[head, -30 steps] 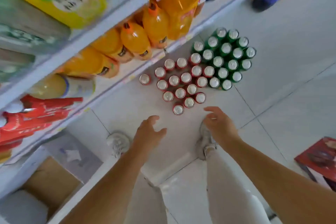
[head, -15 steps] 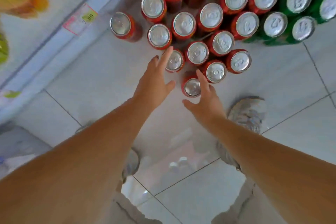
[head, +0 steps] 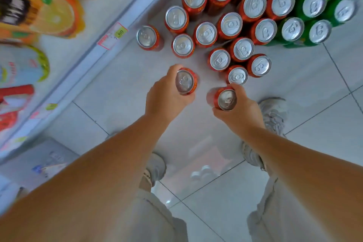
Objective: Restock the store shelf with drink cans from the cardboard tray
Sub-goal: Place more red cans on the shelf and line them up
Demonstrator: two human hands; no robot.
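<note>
Several red drink cans (head: 220,59) stand upright in a cluster on the tiled floor, with several green cans (head: 320,31) grouped to their right. My left hand (head: 167,96) grips one red can (head: 185,81) lifted off the floor, just left of the cluster. My right hand (head: 238,109) grips a second red can (head: 225,99), raised in front of the cluster's nearest can. One red can (head: 148,37) stands alone beside the shelf edge (head: 110,45). No cardboard tray is visible.
The white store shelf runs diagonally along the left, with price tags (head: 113,35) on its edge and orange drink bottles (head: 43,12) on it. My two shoes (head: 273,116) stand on the tiles below my hands. A grey box (head: 49,161) lies at lower left.
Both hands were open and reaching toward the nearest cans. Each has since closed round a red can and lifted it out of the cluster toward me. The camera has dropped closer.
</note>
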